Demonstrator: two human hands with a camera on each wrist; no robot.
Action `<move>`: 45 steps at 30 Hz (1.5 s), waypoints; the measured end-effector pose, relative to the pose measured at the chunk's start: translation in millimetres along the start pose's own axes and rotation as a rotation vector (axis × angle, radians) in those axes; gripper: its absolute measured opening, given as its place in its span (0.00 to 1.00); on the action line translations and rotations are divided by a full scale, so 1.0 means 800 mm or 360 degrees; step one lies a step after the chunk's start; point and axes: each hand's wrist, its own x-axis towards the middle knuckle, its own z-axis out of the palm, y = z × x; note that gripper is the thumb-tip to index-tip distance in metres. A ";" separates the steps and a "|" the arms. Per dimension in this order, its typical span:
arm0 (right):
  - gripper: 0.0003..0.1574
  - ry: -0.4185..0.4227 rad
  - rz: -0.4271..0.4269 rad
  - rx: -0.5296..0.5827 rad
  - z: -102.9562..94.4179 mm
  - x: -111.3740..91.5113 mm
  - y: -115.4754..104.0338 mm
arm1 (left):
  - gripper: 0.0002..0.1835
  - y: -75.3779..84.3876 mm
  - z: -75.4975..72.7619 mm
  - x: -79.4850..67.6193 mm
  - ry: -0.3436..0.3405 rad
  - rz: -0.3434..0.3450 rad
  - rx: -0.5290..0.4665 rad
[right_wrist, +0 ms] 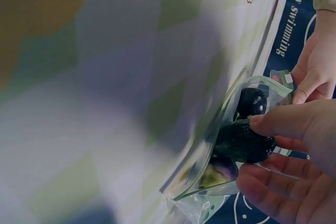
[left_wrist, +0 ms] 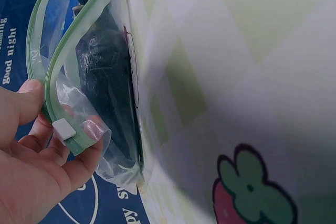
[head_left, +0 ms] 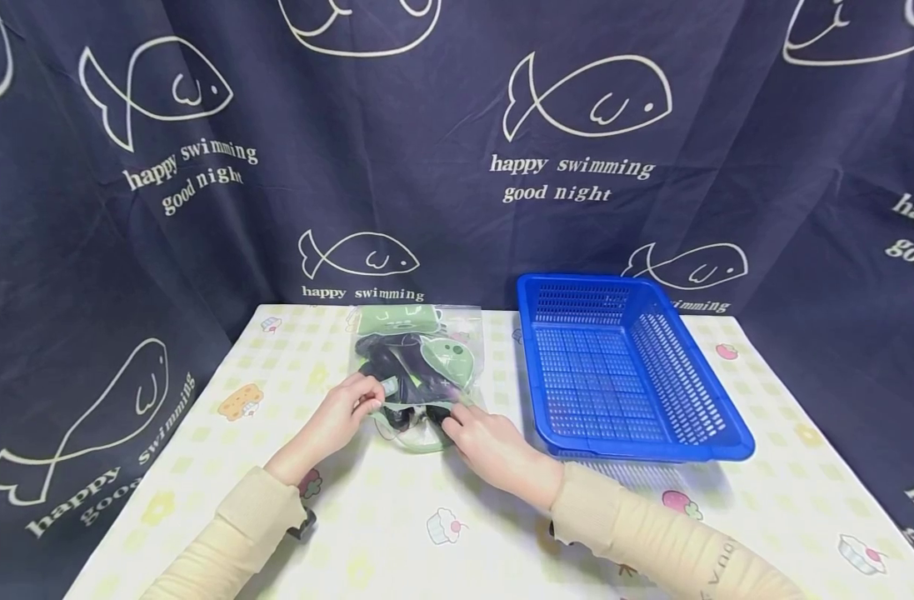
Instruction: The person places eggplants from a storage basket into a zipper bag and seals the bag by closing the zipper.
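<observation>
A clear zip bag (head_left: pixel 466 321) with green edging and a green print lies on the table, its mouth towards me. My left hand (head_left: pixel 349 404) pinches a corner of that mouth beside the white slider (left_wrist: pixel 64 129). My right hand (head_left: pixel 494 446) is at the other side of the opening. Between its thumb and fingers it grips a dark green, bumpy vegetable (right_wrist: pixel 244 142), like a cucumber or avocado, at the mouth. A glossy black rounded thing (right_wrist: pixel 252 101) and a purple-and-green one (right_wrist: pixel 219 172) show beside it within the bag. Long dark shapes (head_left: pixel 404 358) fill the bag further in.
To the right of the bag stands a blue perforated plastic basket (head_left: pixel 700 375). The patterned tablecloth (head_left: pixel 382 533) covers the table, and a dark blue curtain (head_left: pixel 457 142) with fish prints hangs behind and at both sides.
</observation>
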 end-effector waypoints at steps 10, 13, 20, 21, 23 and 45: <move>0.06 0.0034 -0.0058 -0.0019 -0.001 -0.008 0.002 | 0.02 -0.001 0.000 -0.002 -0.0001 -0.0001 -0.0009; 0.06 0.0053 -0.0085 0.0005 -0.001 -0.011 0.004 | 0.02 -0.001 0.000 -0.002 -0.0001 -0.0001 -0.0006; 0.08 0.0093 -0.0110 0.0093 0.001 -0.016 0.008 | 0.03 0.001 -0.002 -0.001 -0.0009 -0.0021 0.0003; 0.08 0.0094 -0.0110 0.0098 0.001 -0.016 0.008 | 0.03 0.001 -0.002 -0.001 -0.0010 -0.0023 0.0004; 0.09 0.0093 -0.0109 0.0102 0.002 -0.017 0.009 | 0.03 0.002 -0.002 -0.001 -0.0012 -0.0024 0.0006; 0.08 0.0098 -0.0038 0.0092 0.005 -0.001 0.009 | 0.03 0.001 -0.001 0.000 -0.0012 -0.0026 -0.0002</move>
